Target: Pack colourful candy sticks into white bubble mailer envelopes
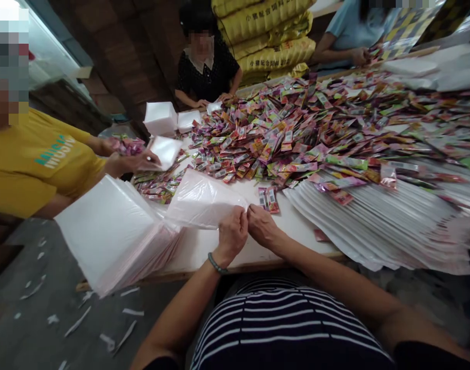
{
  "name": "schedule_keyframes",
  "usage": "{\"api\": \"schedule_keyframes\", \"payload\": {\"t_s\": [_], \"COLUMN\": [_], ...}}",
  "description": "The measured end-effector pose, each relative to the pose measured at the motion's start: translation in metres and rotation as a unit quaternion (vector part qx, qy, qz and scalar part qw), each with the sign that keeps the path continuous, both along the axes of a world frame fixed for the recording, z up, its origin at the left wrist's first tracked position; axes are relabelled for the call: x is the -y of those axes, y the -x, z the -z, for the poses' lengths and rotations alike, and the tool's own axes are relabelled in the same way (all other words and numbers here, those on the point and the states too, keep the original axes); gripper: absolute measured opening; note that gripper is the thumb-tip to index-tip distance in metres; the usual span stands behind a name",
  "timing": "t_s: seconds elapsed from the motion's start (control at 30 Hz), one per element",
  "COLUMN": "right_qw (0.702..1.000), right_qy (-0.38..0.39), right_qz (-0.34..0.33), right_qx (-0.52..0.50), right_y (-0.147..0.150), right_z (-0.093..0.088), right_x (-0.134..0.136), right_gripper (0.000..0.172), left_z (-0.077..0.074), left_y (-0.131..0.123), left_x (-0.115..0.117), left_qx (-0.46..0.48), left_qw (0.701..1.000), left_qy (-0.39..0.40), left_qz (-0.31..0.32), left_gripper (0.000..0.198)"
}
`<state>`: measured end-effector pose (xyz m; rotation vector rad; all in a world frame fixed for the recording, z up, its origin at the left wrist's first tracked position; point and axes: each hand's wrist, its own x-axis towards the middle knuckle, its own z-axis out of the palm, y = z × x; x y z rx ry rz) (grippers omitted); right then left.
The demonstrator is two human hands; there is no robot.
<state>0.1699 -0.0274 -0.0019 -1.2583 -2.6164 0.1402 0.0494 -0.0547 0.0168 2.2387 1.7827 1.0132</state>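
Note:
Both of my hands meet at the near edge of a clear plastic bag (207,198). My left hand (233,234) is closed on that edge, a beaded bracelet at its wrist. Pinching the same corner from the other side is my right hand (262,226). The bag looks flat and lies toward the left, over the table (204,249). Two small printed snack packets (268,199) lie just beyond my right hand. A thick stack of white plastic bags (111,231) is at my left, overhanging the table edge.
A large heap of colourful packets (273,128) covers the table's far side. Fanned white bags (377,221) lie at right. A person in yellow (45,159) works at left, another in black (207,67) opposite, a third (346,36) far right. Yellow sacks (273,46) are stacked behind.

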Motion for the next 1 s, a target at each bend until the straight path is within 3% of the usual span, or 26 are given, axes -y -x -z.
{"api": "schedule_keyframes", "payload": {"t_s": [0.1, 0.17, 0.3, 0.4, 0.47, 0.53, 0.6, 0.67, 0.77, 0.83, 1.0], "right_qw": [0.996, 0.984, 0.929, 0.912, 0.921, 0.923, 0.915, 0.908, 0.908, 0.91, 0.908], "right_qy": [0.023, -0.008, -0.145, -0.224, -0.247, -0.26, -0.274, -0.286, -0.288, -0.281, -0.251], "right_qz": [-0.065, -0.114, -0.197, -0.197, -0.2, -0.206, -0.207, -0.21, -0.234, -0.237, -0.281], "right_qx": [-0.06, -0.138, -0.277, -0.281, -0.225, -0.193, -0.21, -0.221, -0.197, -0.193, -0.186], "right_y": [-0.003, -0.014, -0.044, -0.055, -0.053, -0.046, -0.036, -0.027, -0.02, -0.019, -0.017], "right_z": [-0.012, -0.034, -0.112, -0.16, -0.168, -0.158, -0.143, -0.134, -0.136, -0.141, -0.142], "right_x": [-0.009, -0.011, -0.008, -0.004, -0.006, -0.011, -0.019, -0.024, -0.027, -0.026, -0.022], "right_gripper": [0.019, 0.026, 0.019, 0.015, 0.015, 0.009, 0.014, 0.016, 0.019, 0.019, 0.028], "left_z": [-0.011, -0.023, -0.062, -0.092, -0.103, -0.104, -0.097, -0.089, -0.084, -0.085, -0.085], "left_y": [0.001, 0.004, 0.011, 0.015, 0.019, 0.024, 0.029, 0.037, 0.049, 0.056, 0.06], "left_x": [-0.007, -0.014, -0.027, -0.029, -0.028, -0.025, -0.023, -0.022, -0.019, -0.016, -0.007], "left_qx": [0.144, 0.272, 0.527, 0.633, 0.662, 0.674, 0.659, 0.608, 0.494, 0.426, 0.316], "left_qw": [0.988, 0.958, 0.84, 0.76, 0.738, 0.729, 0.742, 0.782, 0.86, 0.897, 0.941], "left_qy": [0.052, 0.08, 0.13, 0.148, 0.133, 0.121, 0.124, 0.123, 0.098, 0.075, 0.058], "left_qz": [-0.035, -0.034, -0.002, 0.002, 0.005, -0.005, -0.03, -0.053, -0.075, -0.089, -0.111], "left_gripper": [0.011, 0.011, 0.019, 0.026, 0.028, 0.029, 0.03, 0.028, 0.023, 0.021, 0.019]}}
